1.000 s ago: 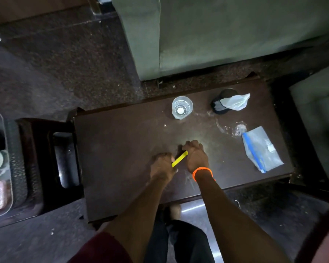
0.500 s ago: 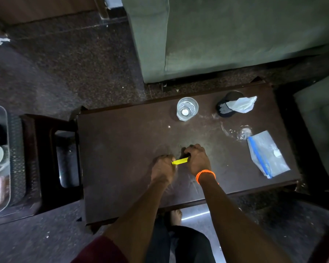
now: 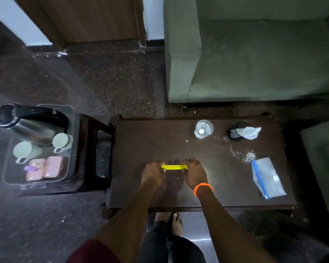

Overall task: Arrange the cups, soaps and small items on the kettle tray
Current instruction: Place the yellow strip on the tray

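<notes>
While both hands hold the yellow strip [image 3: 174, 167] level just above the dark surface [image 3: 146, 149], the head view shows the left hand [image 3: 152, 172] pinching one end and the right hand [image 3: 195, 172] the other, each grip closed on it. To do this step well, I judge, keep the strip taut and flat, then carry it left without brushing the glass [image 3: 203, 129]. The tray [image 3: 72, 118] sits on a low stand well to the left, holding one kettle [image 3: 27, 123], two cups [image 3: 60, 140], two pink soaps [image 3: 52, 166] and one small purple item [image 3: 29, 168].
</notes>
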